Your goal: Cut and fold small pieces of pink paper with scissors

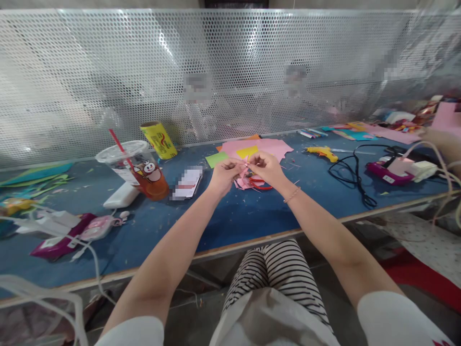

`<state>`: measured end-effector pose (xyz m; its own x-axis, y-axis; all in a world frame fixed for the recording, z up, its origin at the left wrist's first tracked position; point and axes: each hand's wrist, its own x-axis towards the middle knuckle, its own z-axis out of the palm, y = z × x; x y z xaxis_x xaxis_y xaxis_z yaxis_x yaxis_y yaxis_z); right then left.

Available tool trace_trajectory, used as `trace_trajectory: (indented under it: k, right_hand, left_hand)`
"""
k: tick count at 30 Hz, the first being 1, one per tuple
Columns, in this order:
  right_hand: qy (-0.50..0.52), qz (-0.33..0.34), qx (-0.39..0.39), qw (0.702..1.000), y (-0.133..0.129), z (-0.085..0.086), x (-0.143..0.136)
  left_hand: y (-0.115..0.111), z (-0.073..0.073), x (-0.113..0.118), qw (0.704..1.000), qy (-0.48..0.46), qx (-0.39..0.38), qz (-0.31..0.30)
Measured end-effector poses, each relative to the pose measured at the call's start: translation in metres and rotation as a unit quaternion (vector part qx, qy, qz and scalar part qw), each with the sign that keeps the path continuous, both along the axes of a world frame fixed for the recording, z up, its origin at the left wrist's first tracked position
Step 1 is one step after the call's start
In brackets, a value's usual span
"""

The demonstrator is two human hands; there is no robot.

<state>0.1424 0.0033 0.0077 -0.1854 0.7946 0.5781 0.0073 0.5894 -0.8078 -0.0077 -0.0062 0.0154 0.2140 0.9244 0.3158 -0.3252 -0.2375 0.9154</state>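
Note:
Both hands meet over the blue table, fingertips pinched on a small pink paper piece (pixel 246 166). My left hand (pixel 225 175) holds its left side and my right hand (pixel 267 168) its right side. Just beneath them lie pink paper scraps (pixel 244 182) and red-handled scissors (pixel 262 185), partly covered by my right hand. Behind the hands are pink sheets (pixel 277 148), a yellow sheet (pixel 247 152) and a green sheet (pixel 216 159).
A phone (pixel 188 182), a drink cup with a red straw (pixel 149 180) and a yellow can (pixel 160 140) stand left. Rightward are a yellow glue gun (pixel 322 153), black cable (pixel 355 180) and purple power strip (pixel 389 174). A perforated metal screen (pixel 230 62) borders the back.

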Motion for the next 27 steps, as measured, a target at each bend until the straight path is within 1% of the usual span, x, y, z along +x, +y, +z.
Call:
trace_trajectory:
  k: [5, 10, 15, 20, 24, 27]
  right_hand:
    - [-0.014, -0.015, 0.015, 1.0, 0.0017, -0.0029, -0.0006]
    - [-0.03, -0.021, 0.033, 0.999, 0.0023, -0.0046, -0.0007]
    - [-0.042, -0.023, 0.035, 0.998, 0.0014, -0.0047, -0.0011]
    - [-0.04, -0.026, 0.027, 0.998, 0.0013, -0.0027, -0.0012]
    - [-0.034, -0.027, 0.016, 0.999, 0.0044, -0.0025, 0.0001]
    - [-0.029, -0.033, -0.006, 0.999, 0.006, -0.0034, 0.0009]
  left_hand:
    - [-0.0026, 0.0021, 0.0023, 1.0, 0.015, -0.005, 0.007]
    - [-0.0012, 0.0004, 0.0024, 1.0, 0.015, -0.003, 0.005]
    - [0.0023, -0.0029, 0.0009, 1.0, 0.013, -0.008, 0.005]
    - [0.0045, -0.0046, 0.0005, 1.0, 0.025, 0.006, 0.001]
    - [0.006, -0.0059, 0.0014, 0.999, 0.042, 0.015, 0.023]
    - [0.0071, -0.0068, 0.0019, 0.997, 0.052, 0.025, 0.044]
